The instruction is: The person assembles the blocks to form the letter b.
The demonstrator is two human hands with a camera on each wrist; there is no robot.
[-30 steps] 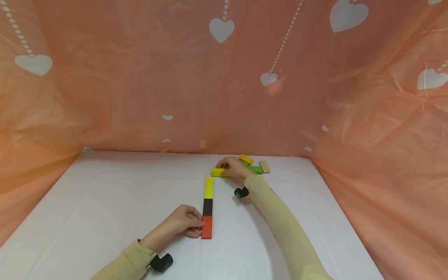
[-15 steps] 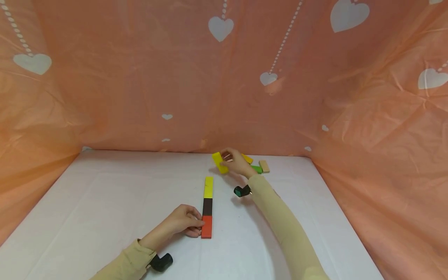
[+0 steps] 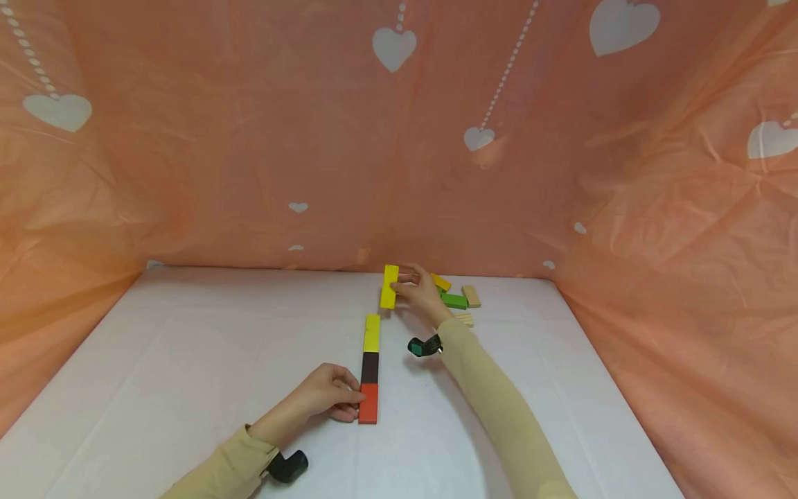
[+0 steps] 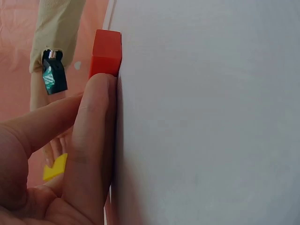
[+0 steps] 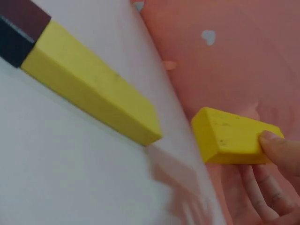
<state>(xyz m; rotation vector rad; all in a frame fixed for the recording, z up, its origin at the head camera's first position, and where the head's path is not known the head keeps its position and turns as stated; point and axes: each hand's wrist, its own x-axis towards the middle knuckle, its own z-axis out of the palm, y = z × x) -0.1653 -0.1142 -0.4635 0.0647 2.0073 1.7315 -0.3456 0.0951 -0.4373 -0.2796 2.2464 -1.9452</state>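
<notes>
My right hand [image 3: 419, 291] pinches a yellow block [image 3: 389, 287] and holds it raised beyond the far end of a row. In the right wrist view, the thumb lies on this held block [image 5: 239, 138], with a gap between it and the yellow block [image 5: 93, 84] ending the row. That row runs away from me: a red block [image 3: 368, 404] nearest, a dark brown block [image 3: 370, 368], then a yellow block [image 3: 372, 333], end to end. My left hand [image 3: 329, 394] touches the red block's left side with its fingertips; the left wrist view shows fairly straight fingers [image 4: 91, 136] against it.
Behind my right hand lie loose blocks: orange-yellow [image 3: 441, 282], green [image 3: 454, 301], natural wood [image 3: 471, 296], and a pale striped piece [image 3: 464, 319] partly behind the sleeve. A pink curtain [image 3: 337, 173] borders the white table [image 3: 187, 360] at the back and sides.
My right hand has lifted the yellow block off the table and turned it from crosswise to nearly in line with the row. My left hand stays at the red block.
</notes>
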